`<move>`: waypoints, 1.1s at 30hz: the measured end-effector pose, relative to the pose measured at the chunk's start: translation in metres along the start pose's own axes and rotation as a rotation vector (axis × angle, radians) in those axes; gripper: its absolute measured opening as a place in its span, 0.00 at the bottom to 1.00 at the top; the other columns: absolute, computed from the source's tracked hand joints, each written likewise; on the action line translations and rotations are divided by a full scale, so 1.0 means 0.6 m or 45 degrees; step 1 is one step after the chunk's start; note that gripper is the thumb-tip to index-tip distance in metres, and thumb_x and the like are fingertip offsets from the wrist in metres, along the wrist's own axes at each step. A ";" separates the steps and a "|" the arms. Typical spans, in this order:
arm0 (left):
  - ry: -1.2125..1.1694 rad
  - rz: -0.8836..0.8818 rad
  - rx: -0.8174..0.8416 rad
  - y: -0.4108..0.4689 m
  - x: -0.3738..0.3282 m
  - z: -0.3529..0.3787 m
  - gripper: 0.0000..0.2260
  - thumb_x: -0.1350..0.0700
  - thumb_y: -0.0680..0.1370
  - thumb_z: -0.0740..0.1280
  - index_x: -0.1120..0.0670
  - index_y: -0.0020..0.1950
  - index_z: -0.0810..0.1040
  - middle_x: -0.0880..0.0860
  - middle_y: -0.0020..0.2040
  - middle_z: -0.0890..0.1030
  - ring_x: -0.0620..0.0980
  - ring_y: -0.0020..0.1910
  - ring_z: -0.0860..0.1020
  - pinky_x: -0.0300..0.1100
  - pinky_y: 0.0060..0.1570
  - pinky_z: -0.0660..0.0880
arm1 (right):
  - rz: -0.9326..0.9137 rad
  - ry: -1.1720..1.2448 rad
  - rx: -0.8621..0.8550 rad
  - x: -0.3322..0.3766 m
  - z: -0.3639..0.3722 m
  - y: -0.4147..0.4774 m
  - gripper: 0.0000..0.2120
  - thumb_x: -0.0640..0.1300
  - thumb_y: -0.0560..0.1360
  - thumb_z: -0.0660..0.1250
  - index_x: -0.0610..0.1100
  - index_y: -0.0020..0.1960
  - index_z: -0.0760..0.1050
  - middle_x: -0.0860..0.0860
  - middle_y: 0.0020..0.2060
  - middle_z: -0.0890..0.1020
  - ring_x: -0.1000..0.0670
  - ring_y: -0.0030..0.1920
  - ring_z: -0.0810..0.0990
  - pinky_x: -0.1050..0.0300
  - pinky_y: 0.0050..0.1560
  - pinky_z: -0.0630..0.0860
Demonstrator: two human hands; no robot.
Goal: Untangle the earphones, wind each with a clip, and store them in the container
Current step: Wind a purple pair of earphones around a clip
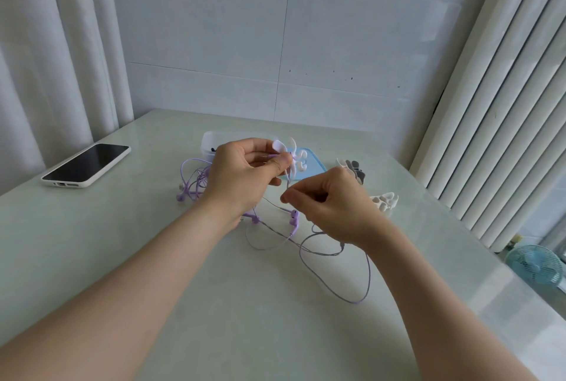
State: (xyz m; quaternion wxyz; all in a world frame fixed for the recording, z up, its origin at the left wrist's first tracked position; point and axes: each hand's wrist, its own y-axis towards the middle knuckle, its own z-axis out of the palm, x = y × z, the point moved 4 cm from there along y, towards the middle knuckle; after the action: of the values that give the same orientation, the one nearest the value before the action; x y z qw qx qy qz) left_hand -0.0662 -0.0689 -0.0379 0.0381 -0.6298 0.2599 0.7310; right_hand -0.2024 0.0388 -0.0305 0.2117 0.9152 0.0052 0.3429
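Winding looks to be the step in hand: left hand [245,172] pinches a pale clip [280,146], right hand [333,206] pinches the cord of the purple earphones [294,215] just below it. Next, I judge, loop the slack lying on the near table round the clip; the container [211,139] sits just beyond.

Both our forearms were bare all the way to the lower edge of view. Our left hand [245,172] and right hand [333,206] were bare too.

Soft even daylight, faint shadows, slightly blurry, wide-angle bending at edges
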 end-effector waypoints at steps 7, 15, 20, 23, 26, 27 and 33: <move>0.131 -0.021 0.000 0.002 0.006 -0.001 0.07 0.58 0.76 0.78 0.56 0.53 0.85 0.52 0.43 0.88 0.47 0.41 0.87 0.34 0.36 0.77 | 0.023 0.230 0.006 0.014 -0.004 -0.003 0.10 0.42 0.78 0.70 0.45 0.40 0.87 0.34 0.29 0.74 0.46 0.30 0.67 0.55 0.33 0.65; 0.038 -0.099 0.155 0.010 0.009 0.002 0.07 0.58 0.81 0.72 0.57 0.59 0.81 0.54 0.51 0.87 0.47 0.43 0.85 0.42 0.41 0.76 | 0.121 0.474 -0.180 0.006 -0.019 0.001 0.11 0.42 0.73 0.65 0.42 0.34 0.80 0.44 0.26 0.65 0.48 0.30 0.60 0.55 0.32 0.58; -0.109 -0.208 0.161 0.011 0.012 0.005 0.07 0.59 0.82 0.70 0.61 0.57 0.83 0.51 0.44 0.85 0.48 0.41 0.79 0.43 0.40 0.73 | 0.071 0.276 -0.079 0.019 -0.016 -0.006 0.11 0.39 0.70 0.65 0.38 0.31 0.79 0.47 0.23 0.65 0.49 0.27 0.62 0.62 0.28 0.60; -0.090 -0.206 0.196 0.008 0.014 0.011 0.08 0.58 0.83 0.69 0.63 0.56 0.83 0.54 0.44 0.81 0.51 0.42 0.74 0.42 0.38 0.71 | 0.048 0.270 -0.083 0.022 -0.020 -0.007 0.12 0.42 0.67 0.64 0.34 0.32 0.77 0.51 0.21 0.65 0.52 0.26 0.61 0.65 0.28 0.60; 0.025 -0.149 0.247 0.005 0.013 0.009 0.06 0.57 0.82 0.70 0.59 0.57 0.83 0.52 0.44 0.82 0.49 0.41 0.74 0.42 0.38 0.72 | 0.051 0.322 -0.152 0.022 -0.024 -0.008 0.10 0.38 0.71 0.66 0.34 0.34 0.79 0.54 0.21 0.65 0.54 0.25 0.61 0.64 0.27 0.60; 0.129 -0.104 0.278 0.004 0.012 0.009 0.05 0.57 0.82 0.70 0.56 0.56 0.83 0.52 0.44 0.84 0.47 0.40 0.76 0.41 0.39 0.73 | 0.054 0.341 -0.206 0.021 -0.027 -0.007 0.10 0.37 0.74 0.67 0.35 0.35 0.80 0.54 0.21 0.65 0.54 0.25 0.61 0.64 0.27 0.60; 0.258 0.057 0.453 -0.003 0.001 0.020 0.06 0.59 0.79 0.74 0.56 0.56 0.82 0.50 0.47 0.85 0.46 0.43 0.81 0.34 0.44 0.76 | 0.058 0.057 -0.600 -0.013 -0.040 0.005 0.09 0.42 0.78 0.69 0.44 0.39 0.82 0.53 0.24 0.73 0.53 0.26 0.67 0.61 0.31 0.65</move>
State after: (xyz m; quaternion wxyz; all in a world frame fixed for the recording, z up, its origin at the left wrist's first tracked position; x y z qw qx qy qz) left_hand -0.0767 -0.0621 -0.0383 0.1061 -0.6776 0.4013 0.6071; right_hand -0.2239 0.0439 -0.0181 0.4115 0.8326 -0.0907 0.3595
